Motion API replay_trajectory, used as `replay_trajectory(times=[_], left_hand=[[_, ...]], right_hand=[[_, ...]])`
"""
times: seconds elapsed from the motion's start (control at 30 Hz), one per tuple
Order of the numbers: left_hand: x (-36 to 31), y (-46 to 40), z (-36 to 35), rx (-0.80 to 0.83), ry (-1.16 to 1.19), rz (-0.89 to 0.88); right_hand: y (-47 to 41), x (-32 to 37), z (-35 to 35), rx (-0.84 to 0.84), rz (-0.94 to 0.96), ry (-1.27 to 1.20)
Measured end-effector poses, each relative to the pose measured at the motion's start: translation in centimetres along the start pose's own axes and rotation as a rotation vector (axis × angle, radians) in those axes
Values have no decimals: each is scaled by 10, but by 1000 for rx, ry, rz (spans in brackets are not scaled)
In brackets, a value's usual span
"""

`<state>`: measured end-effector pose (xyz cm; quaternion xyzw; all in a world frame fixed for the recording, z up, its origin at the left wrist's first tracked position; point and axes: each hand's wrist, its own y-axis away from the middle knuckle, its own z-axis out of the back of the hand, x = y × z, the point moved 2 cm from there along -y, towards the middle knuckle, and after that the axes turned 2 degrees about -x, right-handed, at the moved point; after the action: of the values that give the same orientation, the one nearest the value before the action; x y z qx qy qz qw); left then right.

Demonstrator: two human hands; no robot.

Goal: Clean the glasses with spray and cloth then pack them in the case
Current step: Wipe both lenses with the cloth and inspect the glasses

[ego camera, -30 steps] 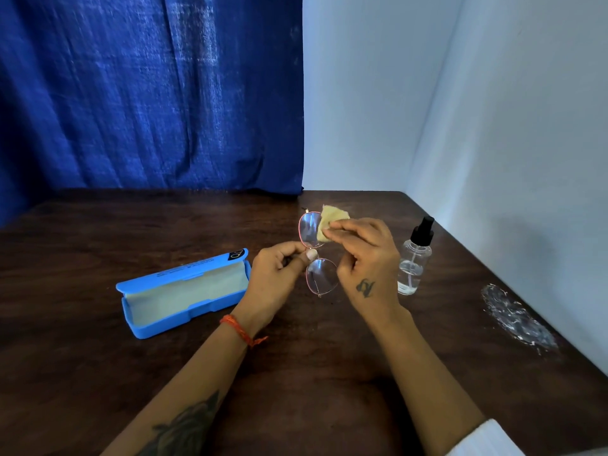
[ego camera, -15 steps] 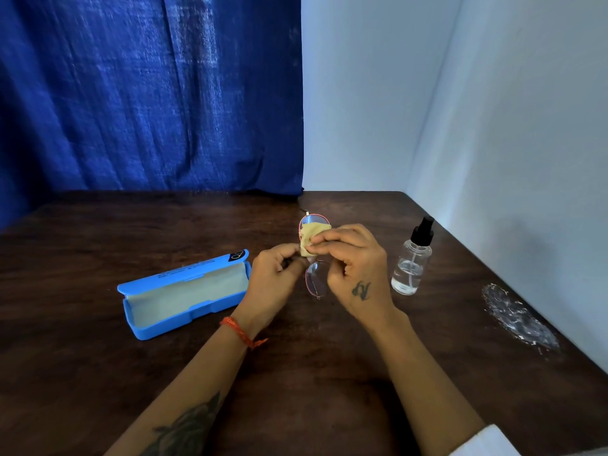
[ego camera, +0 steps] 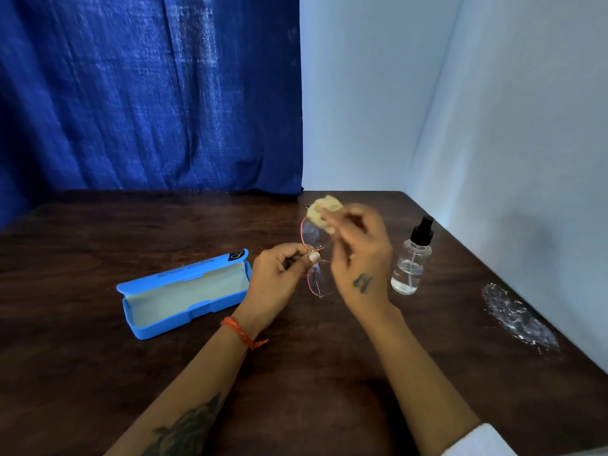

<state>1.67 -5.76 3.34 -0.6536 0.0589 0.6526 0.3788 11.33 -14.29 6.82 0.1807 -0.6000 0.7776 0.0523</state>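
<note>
Left hand: closed in a pinch on the bridge of the glasses, thumb and fingertips pressed together at the frame's middle, holding them above the table.
Right hand: fingers curled shut around a bunched yellow cloth, blurred; the cloth sat at the far rim of the far lens.
Glasses: thin pinkish-red frame, held on end between the two hands, one lens far, one lens near; the near lens lay partly behind the right hand.
Case: blue, lid open, pale lining showing, on the table just left of the left hand, nothing inside it.
Spray bottle: clear with a black pump top, upright, just right of the right hand, not touched.
Plastic wrap: crumpled, lying near the right wall, well apart from the bottle.
Left wrist: an orange thread band.
</note>
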Motion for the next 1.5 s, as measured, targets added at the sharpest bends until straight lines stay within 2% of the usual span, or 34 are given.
replay_trajectory(times=[0.07,0.17,0.33,0.43,0.5,0.67,0.73,0.8,0.97,1.03,1.13,1.23,1.33,1.4,1.5], left_hand=[[0,0,-1,-3,-45,-29],[0,-1,2,-41,-24,-34],[0,-1,3,-10,-63,-44],[-1,-2,5,-27,-42,-41],[-3,-2,4,-19,-55,-44],[-2,-2,5,10,-84,-64],[-2,-2,6,3,-92,-69],[-2,-1,7,-11,-94,-72],[-3,-2,6,-27,-73,-61],[-3,-2,5,-52,-65,-66],[-2,-3,7,-77,-45,-64],[-3,-3,8,-75,-24,-49],[-5,-3,7,-83,2,-30],[-5,-3,7,-77,13,-43],[-4,-2,9,-70,19,-69]], right_hand=[[3,6,-8,131,145,84],[9,2,-10,201,183,78],[5,-9,-2,103,63,-24],[-6,-21,4,-35,-118,-82],[-17,-22,5,-31,-218,-165],[-41,-9,-3,363,-201,-278],[-43,-13,-1,444,-319,-353],[-41,-18,3,451,-476,-474],[-12,-25,2,275,-845,-788],[-2,-23,1,235,-875,-776],[7,-19,4,263,-770,-631],[7,-18,15,267,-580,-446],[3,-12,25,157,-226,-177],[7,-6,20,242,-12,-73],[10,-6,12,440,65,-16]])
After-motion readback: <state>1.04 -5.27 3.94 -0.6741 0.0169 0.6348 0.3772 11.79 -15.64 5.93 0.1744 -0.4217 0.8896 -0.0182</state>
